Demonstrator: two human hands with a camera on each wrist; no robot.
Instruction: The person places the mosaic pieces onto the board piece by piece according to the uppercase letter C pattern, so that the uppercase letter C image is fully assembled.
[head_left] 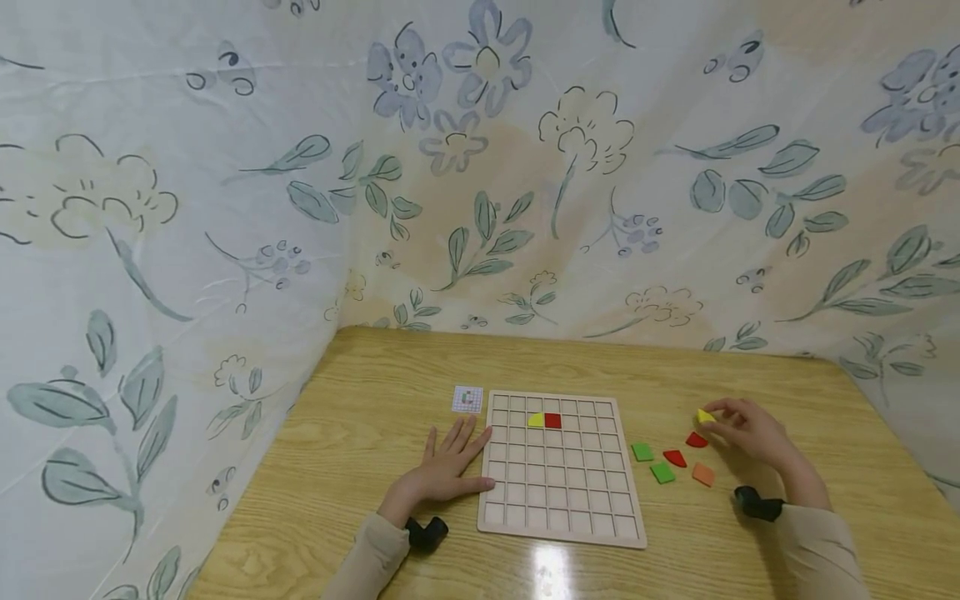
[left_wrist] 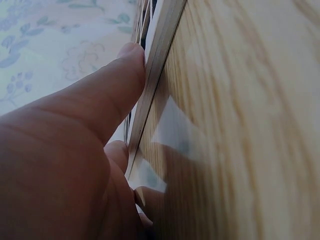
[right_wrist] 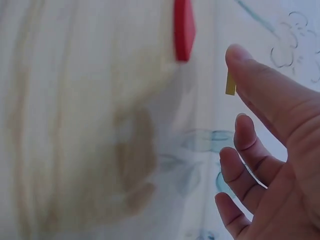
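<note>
A pale wooden grid board (head_left: 557, 483) lies on the table, with a yellow quarter-circle tile (head_left: 537, 421) and a red square tile (head_left: 552, 421) side by side in its upper cells. My left hand (head_left: 442, 473) rests at the board's left edge, fingers spread and straight; the left wrist view shows the thumb (left_wrist: 112, 90) against the board's side. Right of the board, my right hand (head_left: 753, 433) pinches a yellow tile (head_left: 704, 416) between thumb and fingers. In the right wrist view only the edge of this yellow tile (right_wrist: 230, 84) shows, clear of the table.
Between board and right hand lie two green square tiles (head_left: 642, 452), two red tiles (head_left: 675, 458) with a curved side, and an orange tile (head_left: 703, 474). A small printed pattern card (head_left: 468, 398) sits by the board's upper left corner. Floral cloth (head_left: 480, 208) hangs behind the table.
</note>
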